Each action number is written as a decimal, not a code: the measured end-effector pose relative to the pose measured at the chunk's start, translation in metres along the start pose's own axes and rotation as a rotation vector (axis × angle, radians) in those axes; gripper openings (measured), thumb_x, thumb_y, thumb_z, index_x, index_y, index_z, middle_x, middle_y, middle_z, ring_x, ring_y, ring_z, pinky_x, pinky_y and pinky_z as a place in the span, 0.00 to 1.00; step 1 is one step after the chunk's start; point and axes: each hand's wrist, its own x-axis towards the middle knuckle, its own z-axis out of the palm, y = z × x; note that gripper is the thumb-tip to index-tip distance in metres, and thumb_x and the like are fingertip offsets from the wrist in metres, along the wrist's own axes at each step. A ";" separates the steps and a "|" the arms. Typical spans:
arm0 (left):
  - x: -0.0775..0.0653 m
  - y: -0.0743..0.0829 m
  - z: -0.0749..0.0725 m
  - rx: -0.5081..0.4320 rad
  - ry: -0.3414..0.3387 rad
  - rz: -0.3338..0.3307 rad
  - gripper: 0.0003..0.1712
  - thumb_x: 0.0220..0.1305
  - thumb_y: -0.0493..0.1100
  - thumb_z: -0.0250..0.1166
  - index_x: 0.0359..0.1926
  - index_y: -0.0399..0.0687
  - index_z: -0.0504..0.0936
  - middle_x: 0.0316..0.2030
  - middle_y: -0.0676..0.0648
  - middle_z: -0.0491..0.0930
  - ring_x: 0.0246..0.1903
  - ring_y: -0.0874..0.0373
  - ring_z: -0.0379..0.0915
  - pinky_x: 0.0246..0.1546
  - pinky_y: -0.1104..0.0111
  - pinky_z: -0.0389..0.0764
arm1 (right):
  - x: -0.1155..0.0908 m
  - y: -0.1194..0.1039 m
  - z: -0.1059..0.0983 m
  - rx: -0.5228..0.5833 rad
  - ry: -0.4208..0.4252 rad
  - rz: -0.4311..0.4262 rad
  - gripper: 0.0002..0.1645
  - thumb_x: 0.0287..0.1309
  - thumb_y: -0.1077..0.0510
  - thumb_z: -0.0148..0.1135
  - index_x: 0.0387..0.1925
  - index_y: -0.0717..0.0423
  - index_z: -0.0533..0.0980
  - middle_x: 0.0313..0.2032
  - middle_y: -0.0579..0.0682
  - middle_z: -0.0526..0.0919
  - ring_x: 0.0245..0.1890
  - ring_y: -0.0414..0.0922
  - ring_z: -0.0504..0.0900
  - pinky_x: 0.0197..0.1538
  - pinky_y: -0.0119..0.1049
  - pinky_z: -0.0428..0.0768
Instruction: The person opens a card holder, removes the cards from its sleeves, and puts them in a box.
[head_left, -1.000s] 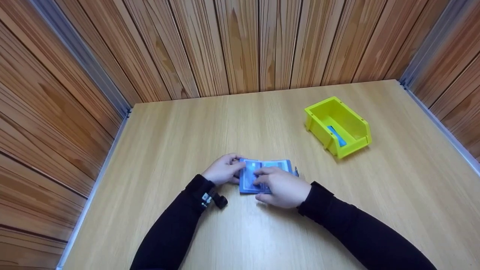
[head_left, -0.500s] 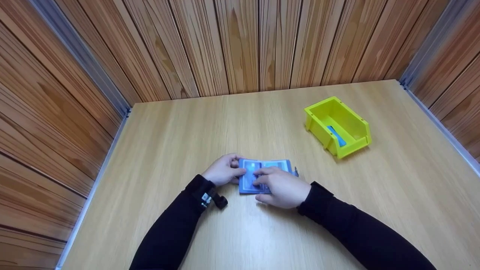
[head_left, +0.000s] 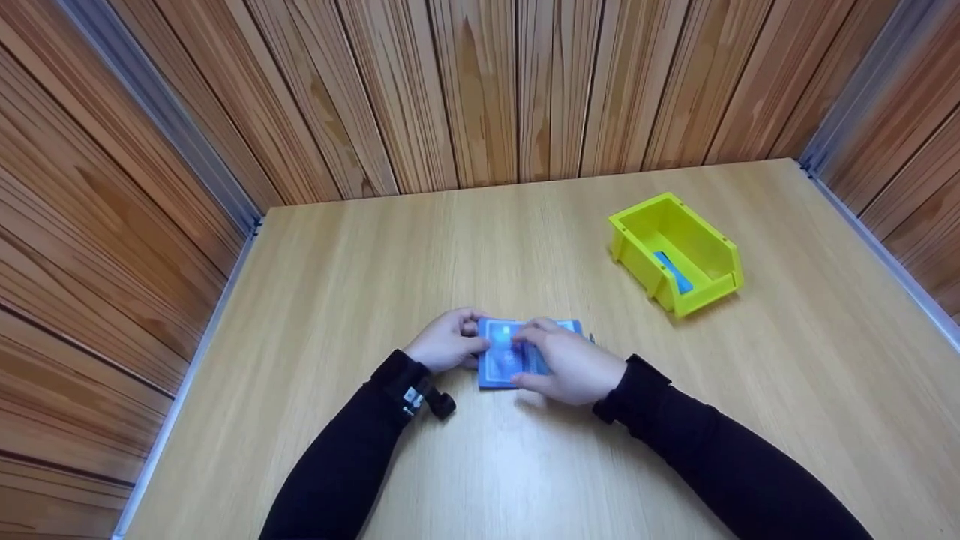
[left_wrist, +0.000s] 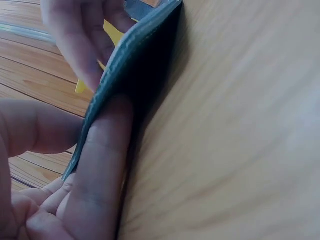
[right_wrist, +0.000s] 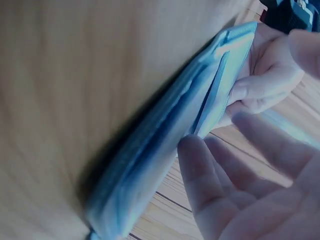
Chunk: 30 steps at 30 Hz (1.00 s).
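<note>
A blue card holder (head_left: 501, 367) lies spread open on the table, with clear sleeves inside and a small clasp at its right edge. My left hand (head_left: 448, 341) pinches its left edge; in the left wrist view the thumb (left_wrist: 45, 127) is on the upper face and a finger (left_wrist: 102, 155) runs underneath. Over the right half my right hand (head_left: 574, 364) spreads its fingers loosely and hides part of the sleeves. In the right wrist view a fingertip (right_wrist: 192, 150) is right at the card holder's (right_wrist: 165, 135) inner sleeves, with the other fingers apart and nothing gripped.
A yellow open-front bin (head_left: 675, 255) stands at the back right of the wooden table (head_left: 420, 255), with a flat blue piece (head_left: 673, 272) inside. Plank-patterned walls (head_left: 487, 90) close off the back and both sides. Each wrist wears a dark strap.
My right hand has shifted slightly up and right, its fingers drawing back from the left page toward the fold. The left hand keeps its hold on the card holder's edge.
</note>
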 end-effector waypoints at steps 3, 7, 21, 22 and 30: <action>0.000 0.000 0.000 0.001 -0.001 -0.006 0.22 0.63 0.32 0.62 0.58 0.39 0.71 0.44 0.43 0.84 0.39 0.52 0.84 0.39 0.60 0.87 | 0.003 0.006 -0.006 0.114 0.028 0.059 0.39 0.59 0.41 0.66 0.64 0.60 0.69 0.55 0.57 0.76 0.53 0.52 0.79 0.56 0.47 0.80; 0.000 0.000 0.000 0.003 -0.001 -0.007 0.22 0.63 0.31 0.62 0.58 0.39 0.72 0.43 0.43 0.85 0.39 0.52 0.84 0.39 0.59 0.87 | 0.006 0.015 -0.011 0.228 0.027 0.128 0.42 0.59 0.38 0.66 0.64 0.60 0.69 0.54 0.57 0.78 0.51 0.51 0.80 0.52 0.45 0.81; 0.000 -0.001 -0.001 -0.057 -0.025 -0.024 0.22 0.64 0.29 0.60 0.59 0.39 0.71 0.46 0.42 0.84 0.41 0.51 0.84 0.40 0.58 0.87 | 0.013 0.018 -0.008 0.321 -0.045 0.138 0.46 0.58 0.34 0.65 0.68 0.59 0.66 0.55 0.55 0.79 0.47 0.48 0.78 0.46 0.41 0.80; 0.000 -0.001 -0.001 -0.058 -0.026 -0.023 0.22 0.65 0.30 0.60 0.59 0.39 0.71 0.46 0.42 0.84 0.41 0.51 0.84 0.40 0.58 0.87 | 0.013 0.017 -0.007 0.333 -0.045 0.140 0.46 0.58 0.36 0.65 0.68 0.59 0.66 0.55 0.55 0.79 0.47 0.48 0.78 0.46 0.40 0.80; 0.000 0.000 -0.001 -0.069 -0.024 -0.023 0.22 0.65 0.29 0.60 0.59 0.39 0.70 0.46 0.42 0.83 0.40 0.51 0.84 0.40 0.58 0.87 | 0.016 0.018 -0.007 0.457 -0.030 0.231 0.41 0.56 0.43 0.70 0.65 0.58 0.70 0.57 0.49 0.78 0.53 0.44 0.79 0.56 0.41 0.79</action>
